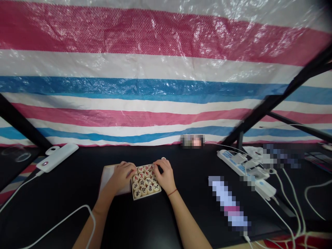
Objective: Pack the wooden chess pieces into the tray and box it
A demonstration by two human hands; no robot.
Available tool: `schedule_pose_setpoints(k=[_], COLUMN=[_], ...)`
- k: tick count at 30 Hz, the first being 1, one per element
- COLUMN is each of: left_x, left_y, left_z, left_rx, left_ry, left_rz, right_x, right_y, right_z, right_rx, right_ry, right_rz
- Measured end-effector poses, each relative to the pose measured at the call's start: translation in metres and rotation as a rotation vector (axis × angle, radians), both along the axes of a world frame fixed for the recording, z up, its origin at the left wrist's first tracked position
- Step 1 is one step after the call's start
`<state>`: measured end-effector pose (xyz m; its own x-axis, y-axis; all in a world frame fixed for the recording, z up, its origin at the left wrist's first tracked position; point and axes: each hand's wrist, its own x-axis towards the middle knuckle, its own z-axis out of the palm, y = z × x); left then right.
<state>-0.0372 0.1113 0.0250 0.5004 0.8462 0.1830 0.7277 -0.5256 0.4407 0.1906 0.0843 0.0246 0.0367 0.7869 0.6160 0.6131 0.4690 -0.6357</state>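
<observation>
A small square box [132, 194] filled with several round wooden Chinese chess pieces [144, 182] lies on the black table [77, 186], its lid [107, 175] flat beside it on the left. My left hand [121, 177] rests curled at the box's left edge, over the lid, fingertips touching the pieces. At the box's upper right corner my right hand [164, 174] has its fingers bent and pinched on a piece. One loose piece [163, 158] lies just behind that hand.
A white power bank [57, 157] with a cable lies at the left. A white power strip [246, 171] with plugs and several cables sits at the right. A striped plastic tarp [155, 86] and black frame bars [272, 100] close off the back.
</observation>
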Motion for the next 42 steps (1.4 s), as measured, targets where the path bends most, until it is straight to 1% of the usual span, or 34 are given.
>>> schedule_pose_setpoints(k=[4, 9, 11, 13, 15, 18, 20, 22, 23, 24, 25, 27, 28, 29, 31, 34, 37, 42], left_x=[-0.003, -0.004, -0.003, 0.001, 0.009, 0.028, 0.038, 0.043, 0.043, 0.042, 0.041, 0.039, 0.038, 0.038, 0.039, 0.039, 0.037, 0.032], left_y=[0.0, -0.001, -0.001, -0.003, -0.008, -0.02, -0.027, -0.032, -0.033, -0.034, -0.035, -0.037, -0.038, -0.04, -0.043, -0.044, -0.042, -0.038], left_z=[0.002, 0.002, 0.002, 0.005, 0.01, 0.016, 0.018, 0.018, 0.018, 0.017, 0.016, 0.014, 0.012, 0.01, 0.005, -0.001, -0.003, -0.005], left_rx=[-0.021, -0.024, -0.007, 0.038, 0.097, 0.14, 0.146, 0.162, 0.169, 0.167, 0.155, 0.104, 0.069, 0.036, -0.032, -0.123, -0.166, -0.165], left_ry=[-0.01, -0.017, -0.054, -0.142, -0.268, -0.431, -0.473, -0.476, -0.454, -0.41, -0.344, -0.173, -0.085, -0.009, 0.101, 0.188, 0.198, 0.164], left_rz=[-0.026, -0.013, 0.005, 0.027, 0.036, -0.012, -0.03, -0.018, 0.006, 0.029, 0.044, 0.034, 0.015, 0.002, 0.004, 0.023, 0.019, -0.007], right_x=[0.0, 0.001, 0.0, -0.004, -0.009, -0.018, -0.018, -0.013, -0.008, -0.001, 0.007, 0.024, 0.032, 0.039, 0.049, 0.054, 0.054, 0.053], right_y=[0.0, 0.001, 0.0, -0.003, -0.008, -0.015, -0.016, -0.013, -0.009, -0.005, 0.0, 0.01, 0.015, 0.019, 0.025, 0.028, 0.029, 0.032], right_z=[-0.001, 0.0, 0.002, 0.006, 0.011, 0.018, 0.02, 0.018, 0.015, 0.012, 0.008, -0.003, -0.009, -0.014, -0.026, -0.037, -0.042, -0.044], right_rx=[-0.016, -0.018, -0.013, -0.027, -0.101, -0.278, -0.368, -0.41, -0.404, -0.377, -0.33, -0.217, -0.177, -0.159, -0.161, -0.182, -0.179, -0.178], right_ry=[0.007, 0.02, 0.037, 0.066, 0.119, 0.229, 0.299, 0.351, 0.368, 0.367, 0.34, 0.215, 0.127, 0.039, -0.112, -0.22, -0.23, -0.226], right_rz=[0.003, 0.003, 0.018, 0.058, 0.135, 0.273, 0.334, 0.349, 0.322, 0.259, 0.159, -0.087, -0.184, -0.227, -0.223, -0.184, -0.191, -0.208])
